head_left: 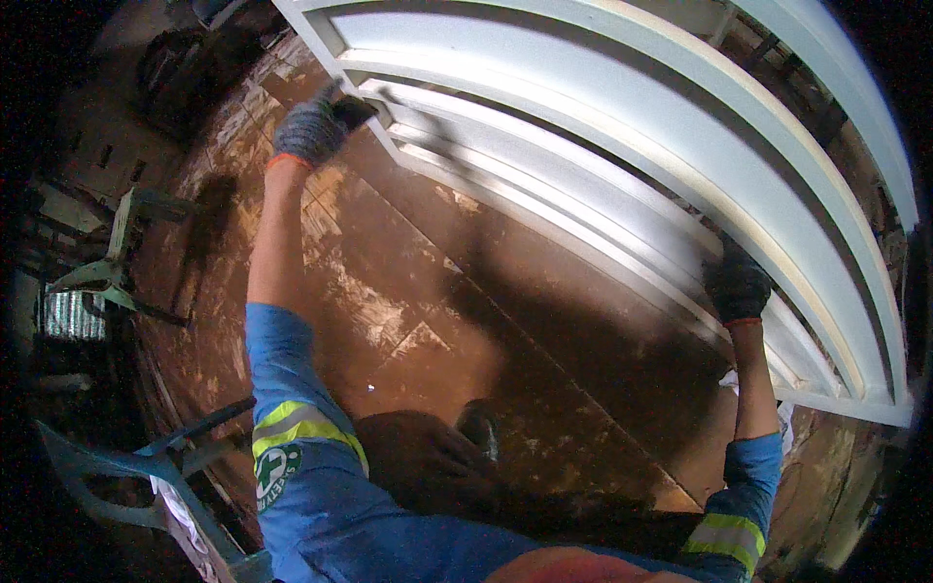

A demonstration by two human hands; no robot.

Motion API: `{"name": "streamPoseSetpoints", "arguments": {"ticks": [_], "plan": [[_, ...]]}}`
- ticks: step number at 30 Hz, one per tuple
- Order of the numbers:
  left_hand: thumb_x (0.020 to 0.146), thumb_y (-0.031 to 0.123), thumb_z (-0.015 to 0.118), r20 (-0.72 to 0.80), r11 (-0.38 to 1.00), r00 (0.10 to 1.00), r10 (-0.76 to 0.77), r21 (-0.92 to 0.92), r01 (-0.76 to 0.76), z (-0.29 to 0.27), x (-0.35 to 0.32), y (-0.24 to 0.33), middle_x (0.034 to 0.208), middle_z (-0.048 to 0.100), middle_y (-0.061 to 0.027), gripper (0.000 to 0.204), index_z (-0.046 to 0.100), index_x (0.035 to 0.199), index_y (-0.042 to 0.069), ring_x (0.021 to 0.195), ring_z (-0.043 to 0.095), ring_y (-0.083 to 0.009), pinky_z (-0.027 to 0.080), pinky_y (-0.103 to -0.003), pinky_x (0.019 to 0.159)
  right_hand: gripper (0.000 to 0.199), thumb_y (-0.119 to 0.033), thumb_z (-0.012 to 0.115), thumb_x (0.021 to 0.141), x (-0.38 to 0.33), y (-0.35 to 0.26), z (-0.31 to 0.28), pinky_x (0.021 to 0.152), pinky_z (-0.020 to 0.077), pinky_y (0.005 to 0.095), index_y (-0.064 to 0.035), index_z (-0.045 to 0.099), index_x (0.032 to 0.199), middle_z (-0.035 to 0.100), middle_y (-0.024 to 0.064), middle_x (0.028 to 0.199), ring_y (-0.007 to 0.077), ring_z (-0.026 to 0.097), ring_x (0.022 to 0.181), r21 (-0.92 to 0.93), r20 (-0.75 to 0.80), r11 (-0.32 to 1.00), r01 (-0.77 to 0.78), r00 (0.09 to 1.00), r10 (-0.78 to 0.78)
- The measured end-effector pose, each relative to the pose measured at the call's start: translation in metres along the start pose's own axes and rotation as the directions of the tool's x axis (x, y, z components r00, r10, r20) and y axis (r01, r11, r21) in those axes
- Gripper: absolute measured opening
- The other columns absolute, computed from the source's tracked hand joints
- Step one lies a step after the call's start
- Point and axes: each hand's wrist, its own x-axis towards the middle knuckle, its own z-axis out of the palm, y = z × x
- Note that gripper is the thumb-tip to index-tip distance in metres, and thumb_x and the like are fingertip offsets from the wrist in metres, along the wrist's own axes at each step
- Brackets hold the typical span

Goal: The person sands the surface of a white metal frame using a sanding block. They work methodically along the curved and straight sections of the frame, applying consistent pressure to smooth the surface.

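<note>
A large white slatted frame [573, 73], with long parallel bars and flat panels between them, stands tilted across the upper right. At its left end, my left hand [309, 132], in a grey knit glove with an orange cuff, closes on the edge of the frame. A dark patch lies by those fingers; whether it is the glove's palm or a separate piece, I cannot tell. My right hand [737, 284], in a dark glove, grips one of the lower bars near the right end. Shadow hides most of its fingers.
Below the frame spreads a brown, stained floor [389, 321] with pale worn patches and a straight seam. A blue-green chair [170, 476] stands close at lower left. Farther left is a pale green stand-like thing [112, 267]. White cloth or paper [785, 428] shows beside my right forearm.
</note>
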Motion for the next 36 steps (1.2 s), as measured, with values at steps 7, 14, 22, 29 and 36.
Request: {"name": "streamPoseSetpoints", "arguments": {"ticks": [7, 14, 22, 29, 36], "plan": [[0.092, 0.038, 0.049, 0.121, 0.997, 0.99, -0.076, 0.027, 0.073, 0.02, 0.05, 0.003, 0.1, 0.068, -0.0112, 0.05, 0.043, 0.123, -0.002, 0.096, 0.064, -0.0261, 0.048, -0.036, 0.087, 0.052, -0.035, 0.067, 0.076, 0.0, -0.002, -0.007, 0.077, 0.0532, 0.041, -0.0153, 0.055, 0.123, 0.065, 0.0127, 0.108, 0.0301, 0.065, 0.093, -0.046, 0.2, 0.993, -0.107, 0.973, 0.114], [0.083, 0.046, 0.06, 0.245, 0.998, 0.969, 0.0, 0.054, -0.014, -0.012, 0.056, 0.035, 0.093, 0.067, -0.018, 0.064, 0.044, 0.118, -0.005, 0.089, 0.065, -0.0324, 0.051, -0.041, 0.079, 0.053, -0.036, 0.067, 0.076, 0.005, -0.01, -0.016, 0.076, 0.0534, 0.0406, -0.0165, 0.055, 0.124, 0.067, 0.0132, 0.103, 0.0298, 0.065, 0.09, -0.032, 0.257, 0.987, -0.158, 0.953, 0.161], [0.081, 0.031, 0.061, 0.214, 0.941, 0.934, 0.286, 0.123, -0.316, -0.053, 0.002, 0.197, 0.081, 0.065, -0.0257, 0.056, 0.047, 0.11, -0.015, 0.08, 0.064, -0.0406, 0.052, -0.044, 0.069, 0.055, -0.035, 0.065, 0.076, 0.004, -0.005, -0.011, 0.076, 0.0529, 0.0417, -0.0187, 0.052, 0.127, 0.066, 0.0109, 0.105, 0.0309, 0.065, 0.091, 0.055, 0.212, 0.986, -0.159, 0.967, 0.144], [0.076, 0.023, 0.062, -0.17, 0.324, 0.464, 0.869, -0.512, -0.795, -0.065, -0.049, 0.305, 0.064, 0.061, -0.0173, 0.045, 0.054, 0.118, 0.009, 0.056, 0.058, -0.0357, 0.047, -0.046, 0.052, 0.055, -0.035, 0.062, 0.077, 0.009, -0.011, -0.019, 0.092, 0.0467, 0.0425, -0.0203, 0.05, 0.129, 0.06, 0.0141, 0.118, 0.0316, 0.057, 0.109, 0.0, 0.23, 0.987, -0.164, 0.96, 0.159], [0.093, 0.009, 0.042, 0.024, 0.93, 0.933, 0.358, 0.081, -0.359, -0.024, -0.007, 0.13, 0.114, 0.062, -0.0086, 0.041, 0.046, 0.133, 0.015, 0.104, 0.059, -0.0258, 0.044, -0.039, 0.093, 0.052, -0.038, 0.061, 0.077, 0.008, -0.007, -0.015, 0.093, 0.0463, 0.0437, -0.0191, 0.053, 0.125, 0.062, 0.0136, 0.115, 0.0312, 0.058, 0.108, 0.03, 0.296, 0.981, -0.19, 0.939, 0.173]]}}
